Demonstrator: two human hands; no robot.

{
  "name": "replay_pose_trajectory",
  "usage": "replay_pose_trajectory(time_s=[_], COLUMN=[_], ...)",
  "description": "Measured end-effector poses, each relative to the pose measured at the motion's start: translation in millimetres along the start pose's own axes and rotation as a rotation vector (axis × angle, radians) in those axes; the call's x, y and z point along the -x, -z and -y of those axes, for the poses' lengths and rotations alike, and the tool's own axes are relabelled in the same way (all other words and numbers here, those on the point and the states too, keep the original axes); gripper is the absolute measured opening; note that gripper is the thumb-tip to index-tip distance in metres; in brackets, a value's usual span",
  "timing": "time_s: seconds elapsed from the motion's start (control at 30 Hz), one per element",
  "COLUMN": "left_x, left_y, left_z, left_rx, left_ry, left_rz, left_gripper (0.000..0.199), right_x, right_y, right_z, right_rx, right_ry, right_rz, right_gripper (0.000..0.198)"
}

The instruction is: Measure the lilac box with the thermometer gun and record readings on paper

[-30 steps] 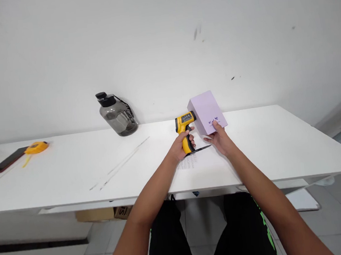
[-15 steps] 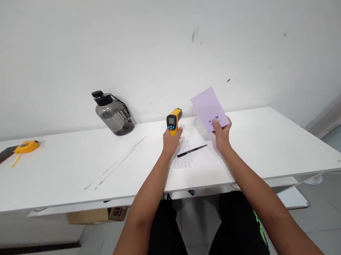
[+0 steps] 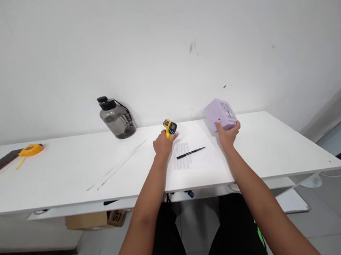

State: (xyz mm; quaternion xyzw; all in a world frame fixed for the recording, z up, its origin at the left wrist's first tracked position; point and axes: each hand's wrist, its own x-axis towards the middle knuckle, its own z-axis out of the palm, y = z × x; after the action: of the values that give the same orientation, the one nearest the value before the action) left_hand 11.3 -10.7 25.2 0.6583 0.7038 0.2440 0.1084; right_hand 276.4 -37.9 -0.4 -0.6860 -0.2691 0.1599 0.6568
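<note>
My left hand is wrapped round the handle of a yellow and black infrared thermometer, its small screen and blue buttons facing up toward me. In my right hand is a light purple box with dark printing, tilted so that a patterned side shows on the right. My right thumb presses the near face of the box. Between my forearms a black pen lies across a white sheet of paper with lines of writing.
A grey translucent water bottle with a black lid stands near the wall. Far left on the white table are a yellow tape measure and a dark flat object. Below the table sits a cardboard box.
My right hand has turned the purple box, so its patterned side now shows. The thermometer has swung from pointing right to pointing left. The view has shifted slightly.
</note>
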Motion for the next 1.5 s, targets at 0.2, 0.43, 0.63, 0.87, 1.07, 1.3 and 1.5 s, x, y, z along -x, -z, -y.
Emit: replay_pose_trajectory(time_s=[0.2, 0.43, 0.63, 0.87, 1.07, 1.3, 1.5], left_x=[0, -2, -2, -3, -5, -7, -8], left_y=[0, -7, -9, -17, -22, -28, -28], left_z=[4, 10, 10, 13, 14, 14, 14], left_rx=[-0.155, -0.233, -0.233, -0.272, -0.285, -0.269, -0.212], left_ry=[0.066, 0.07, 0.065, 0.032, 0.013, -0.014, -0.026], left_rz=[0.053, 0.009, 0.007, -0.06, -0.125, -0.149, -0.114], left_gripper=[0.065, 0.058, 0.058, 0.056, 0.054, 0.052, 0.051], right_x=[2, 2, 6, 53, 88, 76, 93], right_y=[3, -2, -10, -4, -10, 7, 20], right_z=[-1, -8, -17, 4, 4, 11, 5], right_rx=[0.154, 0.364, 0.416, 0.558, 0.839, 0.451, 0.089], right_ry=[0.054, 0.178, 0.283, 0.859, 1.108, 0.764, 0.706], right_rz=[0.078, 0.167, 0.197, 0.667, 1.066, 0.779, 0.759], right_gripper=[0.11, 0.11, 0.109, 0.067, 0.036, 0.03, 0.028])
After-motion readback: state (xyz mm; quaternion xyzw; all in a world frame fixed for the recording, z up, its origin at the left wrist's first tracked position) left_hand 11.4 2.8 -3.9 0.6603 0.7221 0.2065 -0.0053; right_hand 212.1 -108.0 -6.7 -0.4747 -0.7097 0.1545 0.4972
